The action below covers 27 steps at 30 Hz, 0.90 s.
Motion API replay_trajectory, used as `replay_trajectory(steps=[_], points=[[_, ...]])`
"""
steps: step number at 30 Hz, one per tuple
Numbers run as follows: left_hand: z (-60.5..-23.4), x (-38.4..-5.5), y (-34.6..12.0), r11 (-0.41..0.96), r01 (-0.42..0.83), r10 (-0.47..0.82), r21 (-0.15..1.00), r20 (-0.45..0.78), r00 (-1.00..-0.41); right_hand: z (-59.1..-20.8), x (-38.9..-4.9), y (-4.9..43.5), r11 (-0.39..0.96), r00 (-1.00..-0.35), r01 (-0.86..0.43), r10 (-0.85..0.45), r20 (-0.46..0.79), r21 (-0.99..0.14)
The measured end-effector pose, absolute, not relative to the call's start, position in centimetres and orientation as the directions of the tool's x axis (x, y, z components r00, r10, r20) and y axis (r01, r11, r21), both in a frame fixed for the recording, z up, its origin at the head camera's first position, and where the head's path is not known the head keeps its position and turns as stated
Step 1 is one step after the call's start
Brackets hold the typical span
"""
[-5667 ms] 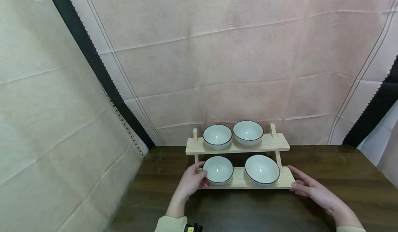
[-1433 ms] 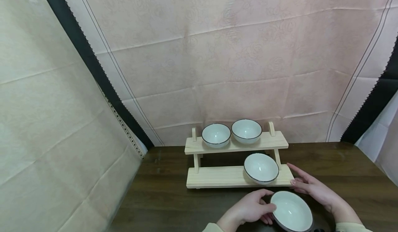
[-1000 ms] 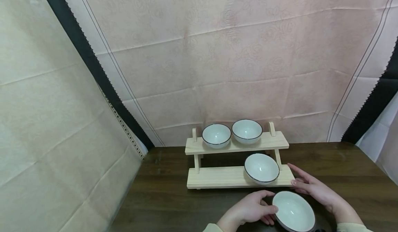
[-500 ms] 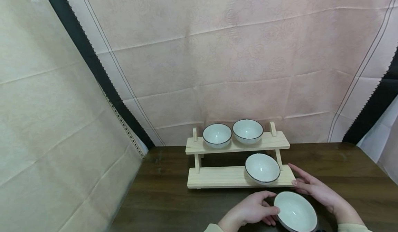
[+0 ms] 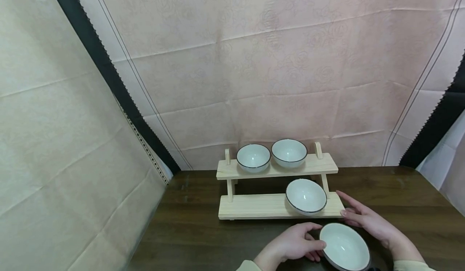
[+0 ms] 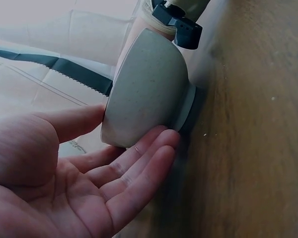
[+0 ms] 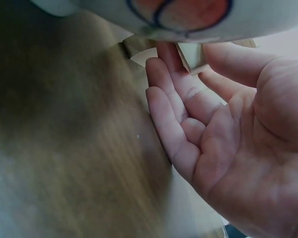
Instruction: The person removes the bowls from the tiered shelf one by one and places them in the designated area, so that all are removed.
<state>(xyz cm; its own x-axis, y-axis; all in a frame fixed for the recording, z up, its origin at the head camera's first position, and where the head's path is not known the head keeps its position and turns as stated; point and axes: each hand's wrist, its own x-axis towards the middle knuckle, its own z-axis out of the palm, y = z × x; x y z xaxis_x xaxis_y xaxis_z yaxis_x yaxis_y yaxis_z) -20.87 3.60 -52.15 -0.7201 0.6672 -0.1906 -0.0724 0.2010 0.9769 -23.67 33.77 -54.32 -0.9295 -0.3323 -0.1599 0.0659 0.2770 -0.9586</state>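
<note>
My left hand (image 5: 295,244) holds a white, dark-rimmed bowl (image 5: 345,247) at the table's front right. In the left wrist view, its thumb meets the rim of the bowl (image 6: 144,89) and its fingers curve along the side near the foot. My right hand (image 5: 370,224) grips the lower right end of a two-tier wooden rack (image 5: 254,207), thumb at the front corner and index finger along the end. In the right wrist view, the rack's board end (image 7: 191,57) shows between thumb and fingers; the bowl's red-and-blue patterned side (image 7: 198,15) hangs across the top.
Two like bowls, a left one (image 5: 253,158) and a right one (image 5: 289,153), stand on the upper tier. Another bowl (image 5: 306,196) sits on the right of the lower tier. Behind the dark wooden table (image 5: 189,230) hangs a pale cloth backdrop (image 5: 283,81).
Since the oldest frame, my left hand has carried the bowl from the lower tier's left side to the front right. Over the last second both hands stay nearly still.
</note>
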Motion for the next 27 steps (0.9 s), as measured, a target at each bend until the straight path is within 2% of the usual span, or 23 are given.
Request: replay_trajectory(steps=[19,27], points=[[-50.8,-21.4,2.5,0.239,0.016,0.636,0.971,-0.144,-0.758,-54.0,-23.7,33.8,0.289,-0.930,0.084,-0.321,-0.179,-0.954],[-50.0,-21.6,1.9,0.273,0.077,0.665,0.959,-0.130,-0.736,-54.2,-23.7,33.7,0.289,-0.928,0.071,-0.332,-0.169,-0.955]])
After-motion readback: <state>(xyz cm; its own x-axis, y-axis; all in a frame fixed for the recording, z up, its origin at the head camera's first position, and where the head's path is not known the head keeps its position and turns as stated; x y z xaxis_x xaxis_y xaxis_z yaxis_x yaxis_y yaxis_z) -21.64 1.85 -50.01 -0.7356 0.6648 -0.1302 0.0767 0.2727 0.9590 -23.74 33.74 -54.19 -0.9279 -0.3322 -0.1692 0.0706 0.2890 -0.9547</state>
